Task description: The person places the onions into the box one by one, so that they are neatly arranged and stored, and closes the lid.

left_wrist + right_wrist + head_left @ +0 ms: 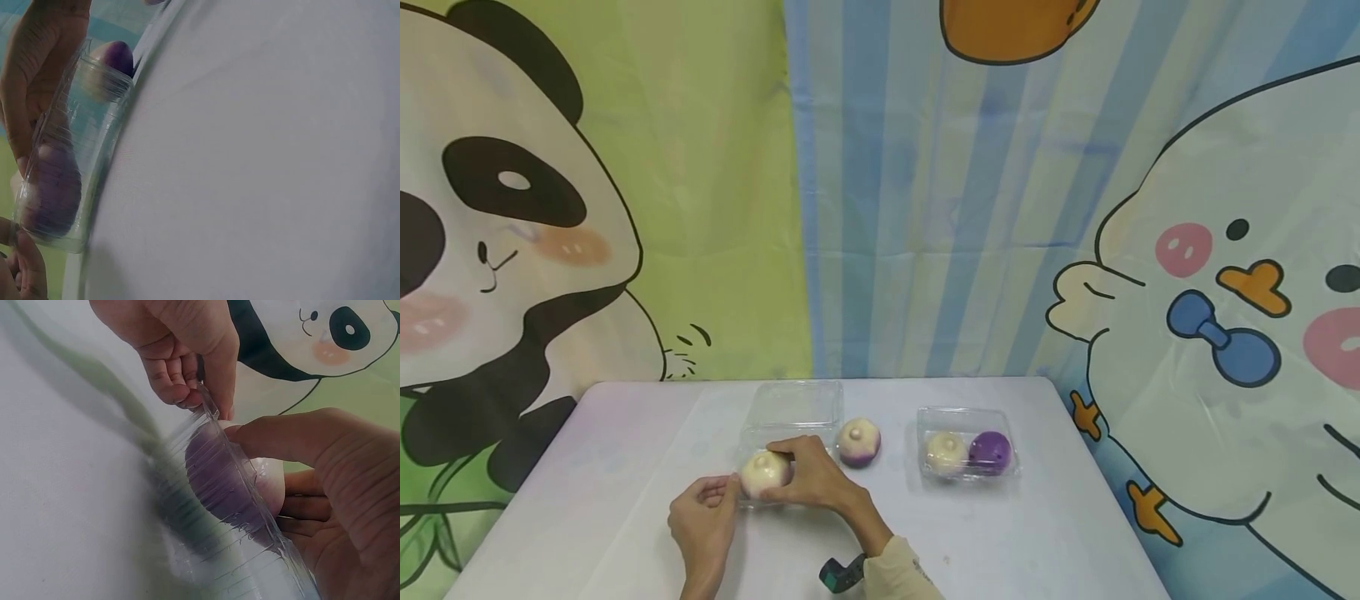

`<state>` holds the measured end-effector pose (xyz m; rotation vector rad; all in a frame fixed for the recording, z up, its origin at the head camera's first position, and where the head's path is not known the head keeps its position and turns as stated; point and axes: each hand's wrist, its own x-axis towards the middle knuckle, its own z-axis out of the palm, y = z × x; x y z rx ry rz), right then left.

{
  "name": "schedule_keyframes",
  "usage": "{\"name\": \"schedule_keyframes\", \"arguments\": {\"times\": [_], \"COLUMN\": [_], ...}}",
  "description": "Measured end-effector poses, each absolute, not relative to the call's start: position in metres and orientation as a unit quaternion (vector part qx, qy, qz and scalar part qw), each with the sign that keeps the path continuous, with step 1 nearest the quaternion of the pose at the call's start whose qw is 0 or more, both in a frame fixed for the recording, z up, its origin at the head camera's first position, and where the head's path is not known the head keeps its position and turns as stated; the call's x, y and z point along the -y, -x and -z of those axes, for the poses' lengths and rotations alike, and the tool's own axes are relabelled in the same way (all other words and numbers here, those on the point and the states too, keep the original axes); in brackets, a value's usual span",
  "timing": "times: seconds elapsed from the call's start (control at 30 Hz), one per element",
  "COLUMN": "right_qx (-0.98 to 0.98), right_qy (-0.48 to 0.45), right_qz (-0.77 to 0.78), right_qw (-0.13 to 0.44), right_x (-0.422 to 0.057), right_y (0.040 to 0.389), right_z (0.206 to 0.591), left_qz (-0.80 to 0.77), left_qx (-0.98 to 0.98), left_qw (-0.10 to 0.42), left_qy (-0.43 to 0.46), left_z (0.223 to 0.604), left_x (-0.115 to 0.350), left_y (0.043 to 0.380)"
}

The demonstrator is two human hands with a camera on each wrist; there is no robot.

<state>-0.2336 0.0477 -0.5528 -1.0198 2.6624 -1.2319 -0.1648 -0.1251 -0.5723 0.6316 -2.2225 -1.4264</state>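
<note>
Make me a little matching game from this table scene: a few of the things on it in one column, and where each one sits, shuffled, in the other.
Things
1. all-purple bun
2. white-and-purple bun
3. cream-topped bun
4. right hand

Places
A. loose on the white table, outside any box
B. in the open clear box, gripped from the right
C. in the closed clear box, beside a pale bun
D. curled round the cream-topped bun

Pairs: 1-C, 2-A, 3-B, 4-D

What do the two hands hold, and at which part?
Right hand grips the bun from its side; left hand pinches the clear tray at its rim.
</note>
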Motion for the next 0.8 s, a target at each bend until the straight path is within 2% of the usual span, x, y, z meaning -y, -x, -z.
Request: {"name": "schedule_keyframes", "arguments": {"times": [0.8], "right_qx": [-0.871], "right_qy": [0.322], "right_qz": [0.37], "right_qw": [0.028], "right_x": [-0.0451], "right_y": [0.2356], "right_z": [0.5522], "left_qz": [0.519], "left_qx": [0.797], "left_qw": [0.208], "left_qy": [-0.227], "left_z": [0.5715], "left_x": [0.126], "left_y": [0.163]}}
